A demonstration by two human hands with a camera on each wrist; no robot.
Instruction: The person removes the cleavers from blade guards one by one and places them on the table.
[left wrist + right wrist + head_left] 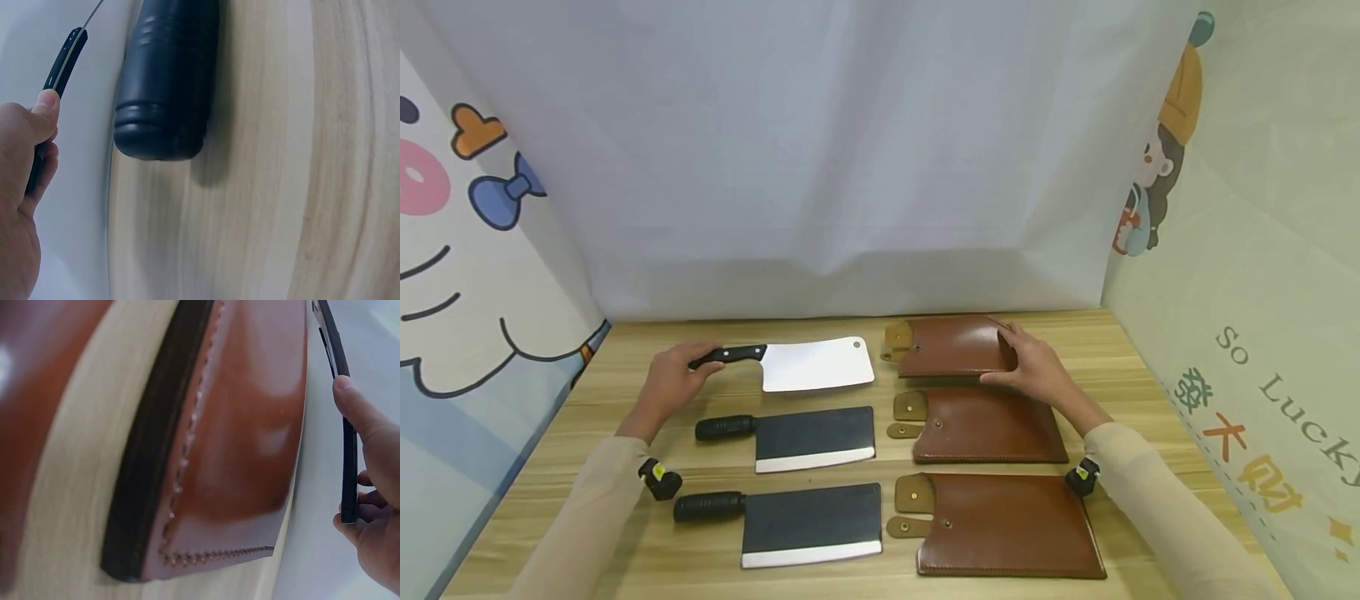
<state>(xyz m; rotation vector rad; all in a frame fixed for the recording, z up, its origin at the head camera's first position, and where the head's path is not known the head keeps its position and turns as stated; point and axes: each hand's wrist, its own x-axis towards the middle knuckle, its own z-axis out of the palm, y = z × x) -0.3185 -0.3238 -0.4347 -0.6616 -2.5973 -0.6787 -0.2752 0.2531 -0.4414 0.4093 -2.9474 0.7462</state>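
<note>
At the far left of the table my left hand (673, 379) grips the black handle of a bright cleaver (816, 367), its blade pointing right. In the left wrist view the cleaver handle (65, 59) shows edge-on, thumb laid along it, raised off the wood. My right hand (1033, 367) holds the right end of the farthest brown leather knife sheath (955, 346), whose snap straps face the blade. The right wrist view shows this sheath (350, 469) edge-on between thumb and fingers, lifted from the tabletop. A short gap separates blade tip and sheath straps.
Two dark-bladed cleavers, a middle one (812, 433) and a near one (812, 521), lie handles left. Right of them lie a middle sheath (992, 425) and a near sheath (1011, 525). A white cloth (850, 167) hangs behind the wooden table (602, 367); printed sheets flank both sides.
</note>
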